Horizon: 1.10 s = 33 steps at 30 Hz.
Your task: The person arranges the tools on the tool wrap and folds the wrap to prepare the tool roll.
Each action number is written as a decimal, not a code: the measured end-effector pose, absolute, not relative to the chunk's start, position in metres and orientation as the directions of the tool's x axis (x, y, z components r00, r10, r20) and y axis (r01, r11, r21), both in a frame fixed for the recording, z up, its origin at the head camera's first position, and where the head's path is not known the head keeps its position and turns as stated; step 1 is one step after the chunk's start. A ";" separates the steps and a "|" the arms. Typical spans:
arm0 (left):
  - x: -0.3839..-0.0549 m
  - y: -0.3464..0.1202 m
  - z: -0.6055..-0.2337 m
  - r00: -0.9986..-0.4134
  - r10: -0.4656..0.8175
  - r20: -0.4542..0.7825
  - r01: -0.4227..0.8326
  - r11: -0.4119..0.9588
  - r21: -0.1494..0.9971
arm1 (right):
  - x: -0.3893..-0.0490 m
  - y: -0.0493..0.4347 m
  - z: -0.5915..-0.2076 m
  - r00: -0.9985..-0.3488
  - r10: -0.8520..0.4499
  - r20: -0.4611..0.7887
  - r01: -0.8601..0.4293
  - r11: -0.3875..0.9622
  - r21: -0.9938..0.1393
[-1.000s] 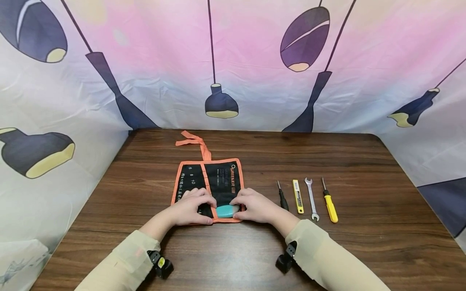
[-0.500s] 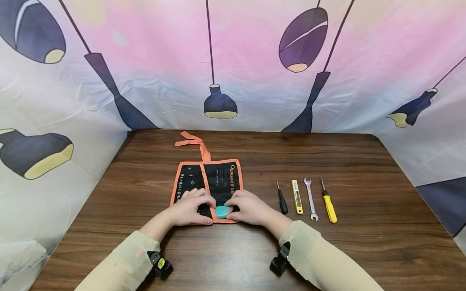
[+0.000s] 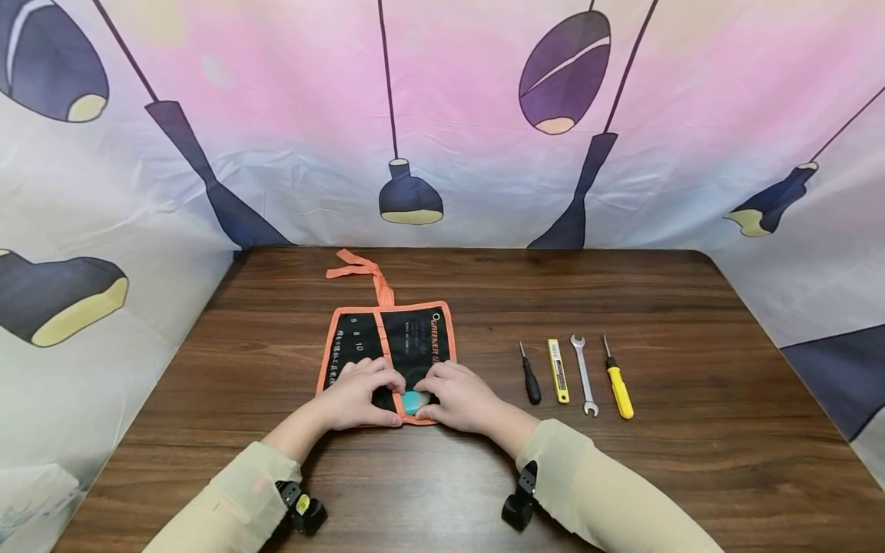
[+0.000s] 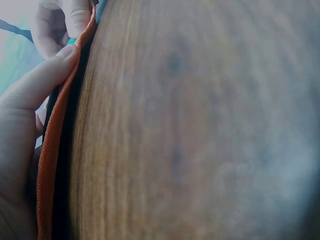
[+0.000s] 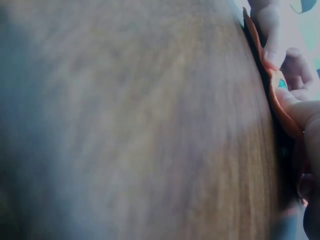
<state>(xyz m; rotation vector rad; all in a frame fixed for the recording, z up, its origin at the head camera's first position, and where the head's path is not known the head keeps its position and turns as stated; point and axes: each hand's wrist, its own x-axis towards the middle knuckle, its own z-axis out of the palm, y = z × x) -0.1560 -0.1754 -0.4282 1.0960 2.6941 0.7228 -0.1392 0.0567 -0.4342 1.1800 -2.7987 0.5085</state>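
Observation:
A black fabric tool pouch (image 3: 415,330) with orange edging lies on the table, printed with white numbers and orange lettering. My left hand (image 3: 359,393) lies over its lower left part and pinches the orange edge of the pocket. From that pocket's mouth sticks a rounded teal object (image 3: 411,403) with a paler right end; its left part is hidden inside. My right hand (image 3: 458,396) grips the pale end between thumb and fingers. In the left wrist view, the left thumb (image 4: 40,82) presses against the orange border. Only a speck of teal (image 5: 282,84) shows in the right wrist view.
Right of the pouch lie a black screwdriver (image 3: 530,379), a yellow strip-shaped tool (image 3: 558,372), an open-ended wrench (image 3: 584,375) and a yellow screwdriver (image 3: 619,388), in a row. Orange ties (image 3: 369,270) trail from the pouch's top. A printed cloth (image 3: 311,115) hangs behind the table.
The teal object has slid left, deeper into the pocket, and less of it shows. My right hand has moved left with it; the left hand holds its place. The head view has shifted slightly.

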 end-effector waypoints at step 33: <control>-0.156 -0.176 -0.430 -0.716 0.697 0.041 0.629 0.619 0.469 | -0.146 0.055 -0.433 -0.675 -0.723 0.146 -0.718 0.600 -0.353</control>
